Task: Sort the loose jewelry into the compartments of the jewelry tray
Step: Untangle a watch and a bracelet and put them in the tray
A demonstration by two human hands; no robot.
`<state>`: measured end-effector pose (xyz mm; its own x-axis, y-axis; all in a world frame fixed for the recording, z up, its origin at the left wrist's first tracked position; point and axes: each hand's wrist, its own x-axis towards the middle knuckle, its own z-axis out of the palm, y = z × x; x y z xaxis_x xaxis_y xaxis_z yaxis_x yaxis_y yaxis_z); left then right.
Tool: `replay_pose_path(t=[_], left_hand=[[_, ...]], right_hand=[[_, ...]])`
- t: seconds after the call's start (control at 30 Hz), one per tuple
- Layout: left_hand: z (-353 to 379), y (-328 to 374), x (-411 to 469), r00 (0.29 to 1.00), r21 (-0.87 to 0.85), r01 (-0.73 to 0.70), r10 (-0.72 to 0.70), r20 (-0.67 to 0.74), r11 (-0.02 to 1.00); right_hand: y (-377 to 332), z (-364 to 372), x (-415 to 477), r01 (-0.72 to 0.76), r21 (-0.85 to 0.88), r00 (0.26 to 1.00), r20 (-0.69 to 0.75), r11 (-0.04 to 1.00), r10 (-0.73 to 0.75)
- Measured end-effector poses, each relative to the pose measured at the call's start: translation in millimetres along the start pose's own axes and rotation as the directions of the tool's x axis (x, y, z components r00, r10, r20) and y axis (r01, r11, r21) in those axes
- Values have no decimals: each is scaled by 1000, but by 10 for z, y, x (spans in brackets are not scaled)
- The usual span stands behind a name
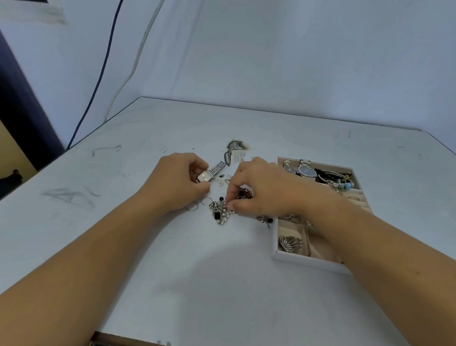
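Both bare arms reached from the near side out over the white worktop (pixel 140 247). The left hand (pixel 178 182) lay with its back up. Its fingers were curled round a silver watch (pixel 206 175) with a square face. The watch band stuck out from the hand toward the far right.

The right hand (pixel 263 187) was just to the right of it, close but not touching. Its fingers were bent down. The thumb and first finger pinched the top of a tangle of silver chain and black beads (pixel 221 211) that lay on the worktop, near of both hands. A little brown chain (pixel 245 193) sat under the bent fingers. Two thin hoops (pixel 191 205) lay just left of the tangle. More shiny silver pieces (pixel 234 146) lay farther away, past the hands.

The jewelry tray (pixel 304 262) stood on the right side of the worktop. The right forearm crossed over it and hid its middle part. In the far part of the tray lay two watches with blue faces (pixel 306 171). Beside them on the right were dark bracelets with blue beads (pixel 335 177). In the near left compartment sat a silver shell-shaped piece (pixel 289 244). A small dark piece (pixel 265 220) lay on the worktop just beside the tray's left wall.
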<state>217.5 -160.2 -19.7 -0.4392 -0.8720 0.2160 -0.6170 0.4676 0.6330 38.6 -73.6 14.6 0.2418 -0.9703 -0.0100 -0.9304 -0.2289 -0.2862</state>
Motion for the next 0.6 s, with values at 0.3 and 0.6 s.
replay_pose_path(t=[0.3,0.6], left_hand=[[-30,27,-28,998,17,46,-47,33,999],[5,88,-75,998,-26,58,-58,-8,998]], right_hand=[[1,-28,-3,-45,-32,997,-60,998,43],[-58,-17,-41,5,-134,991,-130,991,-23]])
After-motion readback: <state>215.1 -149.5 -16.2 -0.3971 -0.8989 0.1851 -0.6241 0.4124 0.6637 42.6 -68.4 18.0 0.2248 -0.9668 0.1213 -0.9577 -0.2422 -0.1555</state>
